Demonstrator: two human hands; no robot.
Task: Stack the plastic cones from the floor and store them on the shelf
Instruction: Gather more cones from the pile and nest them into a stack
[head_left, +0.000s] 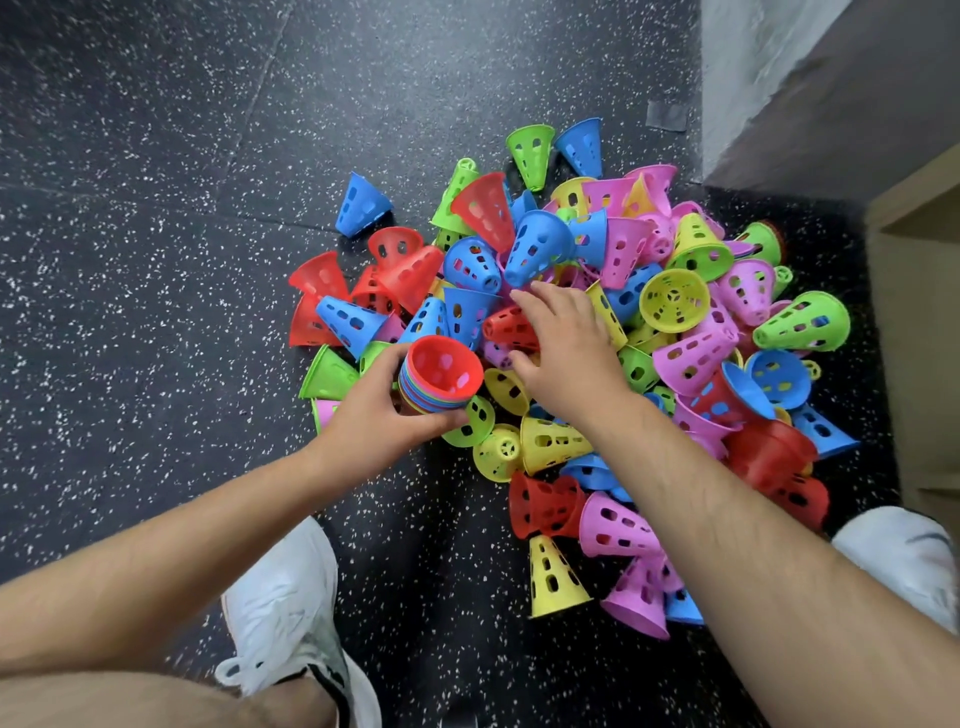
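Seen from above by a crouching person, a heap of small plastic cones (675, 301) in red, blue, green, yellow and pink, all pierced with holes, lies tumbled on a dark speckled floor (156, 208). The left hand (379, 415) curls around a short nested stack (441, 374) at the near-left edge of the heap. Its thumb is on one side and its fingers wrap underneath. The wide mouth of the stack faces up toward the camera, with a red cone innermost and bands of other colours showing at the rims. The right hand (563, 348) is spread over the heap, thumb held apart from the fingers. A single red cone (506, 327) lies on its side just off the left of that hand, between thumb and forefinger. Whether the skin touches it cannot be told. The cone's long axis runs roughly across the view, and it sits just above and to the right of the stack's mouth. The right hand is plainly the nearer and the free one. The coming move probably needs the cone turned narrow end down to drop into the stack. A pale wooden shelf (914, 312) stands at the right edge, well apart from both hands. Most cones remain loose.
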